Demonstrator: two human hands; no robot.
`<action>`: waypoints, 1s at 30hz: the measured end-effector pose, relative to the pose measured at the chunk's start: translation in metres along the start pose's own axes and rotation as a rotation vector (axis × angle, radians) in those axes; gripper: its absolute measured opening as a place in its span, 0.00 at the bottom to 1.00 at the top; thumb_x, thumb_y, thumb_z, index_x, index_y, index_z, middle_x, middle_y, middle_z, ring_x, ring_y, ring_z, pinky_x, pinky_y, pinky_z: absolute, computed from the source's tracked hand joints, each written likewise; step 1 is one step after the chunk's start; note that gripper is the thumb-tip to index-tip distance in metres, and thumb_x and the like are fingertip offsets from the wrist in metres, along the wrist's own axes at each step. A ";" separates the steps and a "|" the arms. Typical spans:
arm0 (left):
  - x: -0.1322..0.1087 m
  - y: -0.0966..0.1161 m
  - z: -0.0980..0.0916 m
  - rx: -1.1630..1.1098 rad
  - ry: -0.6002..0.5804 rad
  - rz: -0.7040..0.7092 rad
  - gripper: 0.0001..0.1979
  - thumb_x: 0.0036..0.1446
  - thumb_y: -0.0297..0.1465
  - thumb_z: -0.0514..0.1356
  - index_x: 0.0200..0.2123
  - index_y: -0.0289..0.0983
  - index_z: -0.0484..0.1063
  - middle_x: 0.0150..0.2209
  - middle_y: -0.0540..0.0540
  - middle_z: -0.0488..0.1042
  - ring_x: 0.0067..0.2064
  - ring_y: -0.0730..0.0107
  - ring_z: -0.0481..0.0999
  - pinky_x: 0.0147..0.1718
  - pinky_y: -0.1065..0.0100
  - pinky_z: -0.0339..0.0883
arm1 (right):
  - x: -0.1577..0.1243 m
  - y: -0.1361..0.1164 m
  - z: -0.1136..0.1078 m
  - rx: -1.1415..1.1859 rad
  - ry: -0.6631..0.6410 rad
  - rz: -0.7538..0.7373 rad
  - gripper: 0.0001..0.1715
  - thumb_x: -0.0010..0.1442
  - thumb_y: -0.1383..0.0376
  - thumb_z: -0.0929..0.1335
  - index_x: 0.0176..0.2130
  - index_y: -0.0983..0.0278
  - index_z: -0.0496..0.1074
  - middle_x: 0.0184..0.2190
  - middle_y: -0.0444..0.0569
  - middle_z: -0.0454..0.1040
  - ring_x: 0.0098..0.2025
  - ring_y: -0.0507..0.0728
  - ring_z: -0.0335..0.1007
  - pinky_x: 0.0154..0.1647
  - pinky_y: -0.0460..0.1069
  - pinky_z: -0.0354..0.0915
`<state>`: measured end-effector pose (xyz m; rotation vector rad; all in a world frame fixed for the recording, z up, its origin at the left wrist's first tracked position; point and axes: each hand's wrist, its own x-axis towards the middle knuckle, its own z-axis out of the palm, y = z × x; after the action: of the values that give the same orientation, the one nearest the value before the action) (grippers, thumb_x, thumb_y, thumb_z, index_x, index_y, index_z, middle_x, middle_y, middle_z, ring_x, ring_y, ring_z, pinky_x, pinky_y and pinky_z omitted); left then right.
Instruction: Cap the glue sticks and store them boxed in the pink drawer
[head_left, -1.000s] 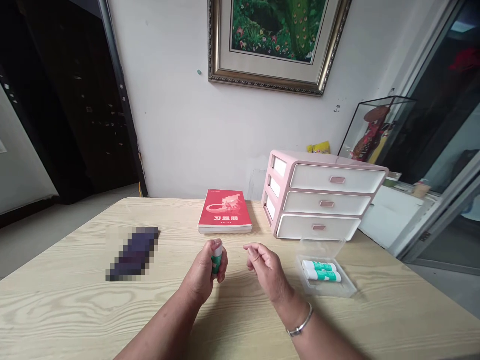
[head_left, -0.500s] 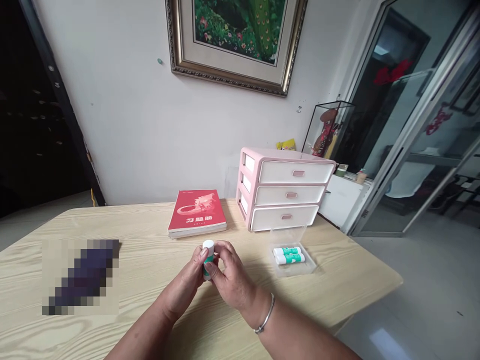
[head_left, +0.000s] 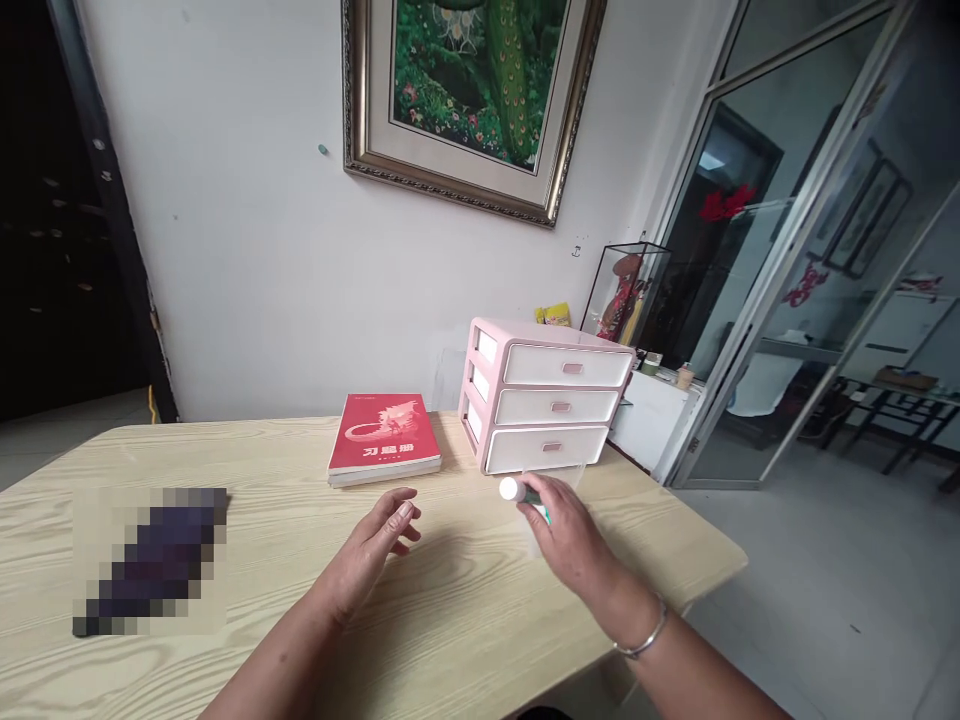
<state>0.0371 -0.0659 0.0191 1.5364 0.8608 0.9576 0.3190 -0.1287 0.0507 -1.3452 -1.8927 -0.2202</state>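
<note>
My right hand (head_left: 566,535) grips a glue stick (head_left: 523,494) with a white cap and green label, its capped end pointing left past my fingers. The hand hovers over the table's right side, close to a transparent plastic box (head_left: 561,477), which it mostly hides along with anything inside. My left hand (head_left: 371,552) is empty, its fingers apart, just in front of a red paperback book (head_left: 384,438) on the wooden table (head_left: 255,470).
A pink-and-white drawer unit (head_left: 547,398) with three drawers stands at the table's back edge. At the left lies a pixelated dark object (head_left: 154,562). The table's right edge drops to a tiled floor. A framed peacock picture (head_left: 472,90) hangs above.
The glue stick has passed from between both hands into my right hand alone, moving right. My left hand has let go and opened. The view has shifted slightly.
</note>
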 end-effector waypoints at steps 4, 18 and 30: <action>0.003 -0.005 -0.001 0.071 0.008 0.018 0.28 0.62 0.51 0.50 0.56 0.39 0.62 0.47 0.41 0.71 0.41 0.61 0.76 0.41 0.60 0.70 | -0.007 0.041 -0.033 -0.277 -0.190 0.042 0.16 0.63 0.69 0.65 0.51 0.60 0.68 0.46 0.51 0.76 0.48 0.61 0.71 0.51 0.57 0.62; 0.009 -0.016 -0.012 0.143 0.053 0.011 0.30 0.60 0.54 0.51 0.54 0.37 0.64 0.41 0.43 0.71 0.32 0.65 0.74 0.34 0.62 0.71 | -0.022 0.069 -0.040 -0.450 -0.532 0.061 0.14 0.61 0.69 0.67 0.48 0.62 0.72 0.43 0.53 0.77 0.46 0.62 0.71 0.49 0.53 0.59; 0.009 -0.014 -0.013 0.203 0.005 -0.008 0.29 0.60 0.54 0.50 0.53 0.38 0.64 0.38 0.45 0.72 0.32 0.65 0.74 0.35 0.63 0.69 | -0.022 0.072 -0.037 -0.451 -0.644 0.093 0.17 0.61 0.68 0.65 0.50 0.63 0.73 0.44 0.56 0.76 0.48 0.65 0.69 0.49 0.56 0.61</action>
<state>0.0283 -0.0508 0.0080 1.7011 0.9916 0.8902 0.4015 -0.1344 0.0397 -1.9798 -2.3891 -0.1860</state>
